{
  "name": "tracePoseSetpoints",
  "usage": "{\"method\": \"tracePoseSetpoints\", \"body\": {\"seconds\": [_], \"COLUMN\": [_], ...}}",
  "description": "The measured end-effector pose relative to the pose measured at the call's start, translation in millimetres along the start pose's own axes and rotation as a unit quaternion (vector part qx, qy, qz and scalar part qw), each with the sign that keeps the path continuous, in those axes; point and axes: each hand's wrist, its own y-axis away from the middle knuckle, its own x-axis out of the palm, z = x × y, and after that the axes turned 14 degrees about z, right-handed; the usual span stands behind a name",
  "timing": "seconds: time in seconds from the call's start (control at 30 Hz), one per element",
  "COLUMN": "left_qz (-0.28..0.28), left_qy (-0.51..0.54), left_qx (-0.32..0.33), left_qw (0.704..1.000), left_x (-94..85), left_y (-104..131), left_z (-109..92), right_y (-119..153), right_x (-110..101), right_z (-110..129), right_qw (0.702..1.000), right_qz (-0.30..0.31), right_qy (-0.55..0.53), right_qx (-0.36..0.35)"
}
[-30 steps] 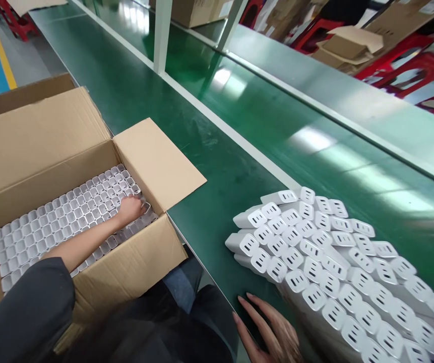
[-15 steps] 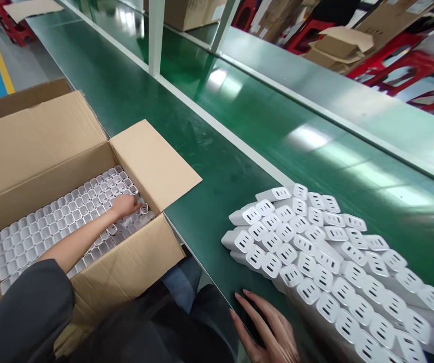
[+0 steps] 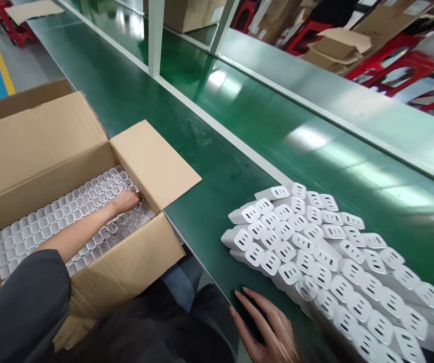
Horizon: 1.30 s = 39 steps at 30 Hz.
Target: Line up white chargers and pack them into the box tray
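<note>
Desk mid-frame; box lower left, open for my reach, I guess. White blocks fill it, more bunched lower right, probably propping each other. Left hand curled inside, hold unclear; right hand spread, looks empty.

I can't read any words, numbers or brands from here. There are dark marks on the cardboard carton at the far side, too blurred to make out, and a pale label beside them. Another white label sits on the brown cardboard over at the upper right, its print illegible too.
</note>
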Motion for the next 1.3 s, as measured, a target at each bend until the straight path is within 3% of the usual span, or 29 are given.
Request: {"method": "tracePoseSetpoints", "body": {"seconds": [0.13, 0.27, 0.4, 0.57, 0.67, 0.73, 0.87, 1.0, 1.13, 1.3], "left_qz": [0.014, -0.018, -0.109, -0.25, -0.356, -0.422, -0.393, -0.368, -0.363, -0.345], "left_qy": [0.012, 0.021, 0.005, -0.006, 0.001, 0.013, 0.013, 0.009, -0.001, 0.038], "left_qx": [-0.043, -0.049, -0.01, 0.009, -0.009, 0.034, 0.216, 0.268, 0.275, 0.276], "left_qw": [0.999, 0.998, 0.994, 0.968, 0.934, 0.906, 0.894, 0.89, 0.89, 0.896], "left_x": [4.5, 3.8, -9.7, -48.3, -76.1, -93.5, -118.7, -127.4, -128.2, -120.5], "left_y": [-8.1, -7.0, 11.3, 48.0, 73.9, 83.8, 74.6, 49.8, 36.4, 40.9], "left_z": [10.2, 12.4, 10.7, 3.4, -28.3, -62.0, -138.5, -197.8, -227.3, -233.3], "right_y": [-3.7, -9.9, -16.8, -18.3, -16.1, -16.1, -26.9, -48.8, -62.7, -59.2], "right_x": [-5.2, -8.2, -13.1, -18.4, -19.1, -20.1, -25.8, -28.8, -22.9, -16.2], "right_z": [2.4, 9.0, 17.3, 19.0, 20.5, 21.4, 21.2, 20.5, 22.3, 26.7], "right_qw": [0.999, 1.0, 0.999, 0.998, 0.997, 0.996, 0.989, 0.98, 0.983, 0.984], "right_qz": [0.028, -0.002, -0.019, -0.009, -0.019, -0.04, -0.122, -0.174, -0.136, -0.132], "right_qy": [-0.013, -0.012, -0.032, -0.05, -0.057, -0.068, -0.059, 0.015, 0.041, 0.042], "right_qx": [-0.014, 0.003, 0.006, 0.042, 0.047, 0.047, 0.06, 0.091, 0.119, 0.116]}}
